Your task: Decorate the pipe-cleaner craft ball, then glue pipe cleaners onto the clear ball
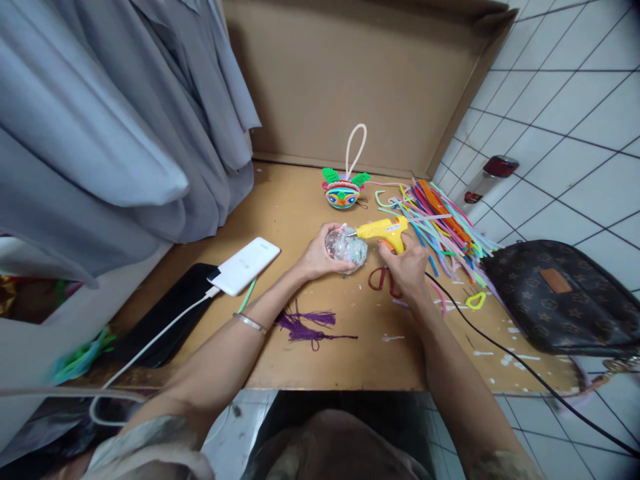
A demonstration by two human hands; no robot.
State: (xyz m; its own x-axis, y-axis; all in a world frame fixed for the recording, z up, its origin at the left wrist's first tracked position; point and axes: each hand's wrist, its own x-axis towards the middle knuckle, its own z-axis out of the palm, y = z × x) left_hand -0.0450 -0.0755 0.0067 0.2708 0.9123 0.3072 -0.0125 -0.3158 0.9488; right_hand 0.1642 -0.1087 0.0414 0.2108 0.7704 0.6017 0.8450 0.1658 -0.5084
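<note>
My left hand (320, 255) is wrapped round the left side of a clear round ball (346, 248) with whitish, speckled material on its right part. In my right hand (407, 263) is a yellow glue gun (384, 230), its nozzle pointing left at the upper part of the ball. Behind them stands a colourful lion-head ornament (343, 193) with green ears and a white loop. Red-handled scissors (379, 278) lie partly under my right hand. Purple tassels (313, 327) rest on the wooden table (340, 370) nearer to me.
Coloured fuzzy sticks (445, 230) are heaped at the right, beside a brown patterned bag (575, 300). A black cable (500, 350) trails right. On the left lie a white power bank (249, 265) and a black tablet-like object (170, 320). Grey cloth (150, 120) hangs there; cardboard (345, 87) stands behind.
</note>
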